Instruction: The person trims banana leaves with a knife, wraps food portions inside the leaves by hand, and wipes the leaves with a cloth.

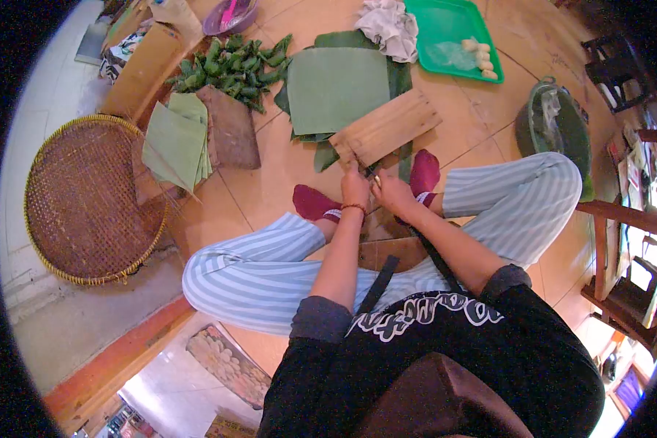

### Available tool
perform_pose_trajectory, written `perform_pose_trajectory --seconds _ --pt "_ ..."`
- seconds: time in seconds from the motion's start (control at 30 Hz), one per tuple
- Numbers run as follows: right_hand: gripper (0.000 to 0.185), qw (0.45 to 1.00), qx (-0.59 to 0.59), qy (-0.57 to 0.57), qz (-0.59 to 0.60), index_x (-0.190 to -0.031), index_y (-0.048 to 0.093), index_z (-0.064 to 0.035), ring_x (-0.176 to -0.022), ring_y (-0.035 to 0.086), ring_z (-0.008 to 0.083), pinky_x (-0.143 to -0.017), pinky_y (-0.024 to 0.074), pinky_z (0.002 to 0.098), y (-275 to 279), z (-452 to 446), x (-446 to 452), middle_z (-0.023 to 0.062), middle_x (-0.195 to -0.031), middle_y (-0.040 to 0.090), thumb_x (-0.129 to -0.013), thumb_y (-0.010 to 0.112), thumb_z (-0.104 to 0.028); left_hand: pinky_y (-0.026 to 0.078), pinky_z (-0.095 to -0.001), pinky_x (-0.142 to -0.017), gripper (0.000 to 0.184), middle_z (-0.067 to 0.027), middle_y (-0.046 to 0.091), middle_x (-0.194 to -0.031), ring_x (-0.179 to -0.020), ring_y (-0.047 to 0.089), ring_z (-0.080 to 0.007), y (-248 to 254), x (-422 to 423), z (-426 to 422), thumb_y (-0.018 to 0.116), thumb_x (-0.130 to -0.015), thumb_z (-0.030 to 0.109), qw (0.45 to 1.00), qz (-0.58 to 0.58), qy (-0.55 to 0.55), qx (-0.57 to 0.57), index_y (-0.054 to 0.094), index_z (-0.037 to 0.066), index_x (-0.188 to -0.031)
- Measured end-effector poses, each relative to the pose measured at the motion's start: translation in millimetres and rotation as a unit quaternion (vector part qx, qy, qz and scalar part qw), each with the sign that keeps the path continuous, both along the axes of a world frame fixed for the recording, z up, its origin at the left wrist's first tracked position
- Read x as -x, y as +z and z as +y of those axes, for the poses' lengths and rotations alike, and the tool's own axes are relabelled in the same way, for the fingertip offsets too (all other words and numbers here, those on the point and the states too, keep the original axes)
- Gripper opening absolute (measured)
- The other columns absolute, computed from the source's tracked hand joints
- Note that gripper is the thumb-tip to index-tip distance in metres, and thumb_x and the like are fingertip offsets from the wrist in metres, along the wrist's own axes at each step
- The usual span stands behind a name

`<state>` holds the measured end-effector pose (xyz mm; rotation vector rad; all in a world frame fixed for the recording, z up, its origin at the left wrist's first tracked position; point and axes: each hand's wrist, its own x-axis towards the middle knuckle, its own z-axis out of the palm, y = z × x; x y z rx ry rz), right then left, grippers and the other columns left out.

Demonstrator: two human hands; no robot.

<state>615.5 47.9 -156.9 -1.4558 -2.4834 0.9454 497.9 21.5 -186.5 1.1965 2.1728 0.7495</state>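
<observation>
My left hand (355, 188) and my right hand (394, 196) are close together between my feet, at the near edge of a pale wooden board (390, 128). Both have their fingers closed. A small dark thing (372, 172) shows between them, partly hidden by the fingers; its kind is unclear. Just beyond the board lie cut banana leaf sheets (337, 91) in a pile. Further left are a heap of green leaf-wrapped parcels (233, 71), a darker wooden board (232, 130) and a smaller stack of leaf pieces (174, 142).
A round woven tray (95, 201) rests at the left. Towards the back are a purple bowl (230, 20), a crumpled pale cloth (388, 29) and a green tray (445, 22) holding pale rolls (482, 55). A dark green basin (573, 135) with plastic stands beside my right knee.
</observation>
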Motion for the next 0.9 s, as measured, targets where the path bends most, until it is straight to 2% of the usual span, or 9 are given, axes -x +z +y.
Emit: perform_pose_trajectory --seconds 0.1,0.17,0.3,0.4,0.5,0.57,0.67,0.77,0.9 --pt "0.029 1.000 -0.010 0.003 -0.008 -0.092 0.041 -0.0010 -0.067 0.057 0.0434 -0.060 0.0460 0.0514 1.7 -0.8 1.3 0.0256 -0.071 0.058 -0.083 0.048 -0.028 0.047 -0.0436 -0.060 0.055 -0.0239 0.059 -0.071 -0.068 0.059 -0.0372 -3.1 1.6 2.1 0.051 -0.074 0.006 0.999 0.004 -0.005 0.035 0.039 0.003 -0.127" --pt "0.030 0.999 -0.026 0.007 -0.021 -0.093 0.041 -0.0007 -0.067 0.057 0.0435 -0.060 0.0459 0.0516 -3.2 -1.5 2.4 0.0261 -0.071 0.057 -0.083 0.049 -0.028 0.047 -0.0449 -0.061 0.062 -0.0246 0.059 -0.072 -0.070 0.059 -0.0385 -6.2 3.0 0.9 0.054 -0.075 0.011 0.999 -0.009 -0.022 0.034 0.030 0.005 -0.132" --pt "0.029 0.999 0.041 -0.002 -0.011 -0.094 0.041 -0.0003 -0.068 0.056 0.0444 -0.061 0.0450 0.0526 -1.8 1.8 1.8 0.0273 -0.072 0.057 -0.083 0.048 -0.027 0.046 -0.0472 -0.064 0.078 -0.0257 0.059 -0.073 -0.072 0.058 -0.0409 -18.2 9.8 -0.8 0.057 -0.076 0.021 0.994 -0.048 -0.079 0.063 0.010 0.009 -0.138" --pt "0.029 0.999 0.040 0.011 -0.005 -0.095 0.041 0.0001 -0.070 0.056 0.0446 -0.062 0.0443 0.0532 -1.9 -0.6 2.6 0.0280 -0.073 0.057 -0.084 0.047 -0.026 0.045 -0.0479 -0.064 0.081 -0.0260 0.059 -0.074 -0.072 0.058 -0.0417 -11.9 7.5 -5.7 0.056 -0.077 0.023 0.991 -0.010 -0.107 0.074 0.004 0.009 -0.137" --pt "0.029 0.999 0.043 0.012 0.020 -0.097 0.041 0.0003 -0.072 0.056 0.0447 -0.064 0.0438 0.0533 -2.8 4.8 7.5 0.0280 -0.074 0.057 -0.084 0.047 -0.025 0.045 -0.0480 -0.064 0.073 -0.0260 0.059 -0.075 -0.071 0.057 -0.0419 -5.6 7.1 -6.0 0.055 -0.078 0.023 0.989 -0.036 -0.085 0.114 0.013 0.008 -0.136" --pt "0.030 0.997 0.067 -0.003 0.026 -0.098 0.041 0.0004 -0.072 0.056 0.0449 -0.064 0.0435 0.0533 -4.7 10.6 18.8 0.0279 -0.075 0.057 -0.084 0.047 -0.025 0.045 -0.0479 -0.064 0.071 -0.0252 0.059 -0.074 -0.070 0.058 -0.0413 -4.6 9.0 -6.7 0.055 -0.077 0.021 0.992 -0.037 -0.087 0.088 0.016 0.009 -0.136" --pt "0.031 0.996 0.085 0.021 -0.020 -0.099 0.041 0.0007 -0.071 0.055 0.0449 -0.063 0.0438 0.0522 34.2 14.7 24.2 0.0276 -0.075 0.057 -0.084 0.047 -0.026 0.045 -0.0474 -0.062 0.068 -0.0236 0.059 -0.072 -0.069 0.058 -0.0400 -10.2 8.0 -10.1 0.056 -0.076 0.017 0.998 -0.017 -0.051 0.023 0.022 0.009 -0.135" --pt "0.030 1.000 0.025 -0.005 -0.007 -0.096 0.042 -0.0001 -0.070 0.056 0.0442 -0.062 0.0447 0.0510 -11.2 10.2 7.2 0.0269 -0.074 0.057 -0.083 0.048 -0.026 0.046 -0.0464 -0.061 0.068 -0.0222 0.060 -0.071 -0.068 0.058 -0.0389 -33.0 6.7 -5.9 0.056 -0.073 0.013 1.000 -0.007 -0.017 -0.003 0.026 0.009 -0.134" --pt "0.028 1.000 0.006 -0.010 0.018 -0.092 0.042 -0.0011 -0.066 0.056 0.0428 -0.059 0.0457 0.0504 -6.3 0.3 0.4 0.0253 -0.070 0.057 -0.083 0.049 -0.027 0.046 -0.0449 -0.062 0.067 -0.0218 0.060 -0.071 -0.068 0.059 -0.0380 -13.1 3.3 -4.0 0.056 -0.071 0.010 0.999 0.037 -0.011 0.007 0.030 0.009 -0.133"
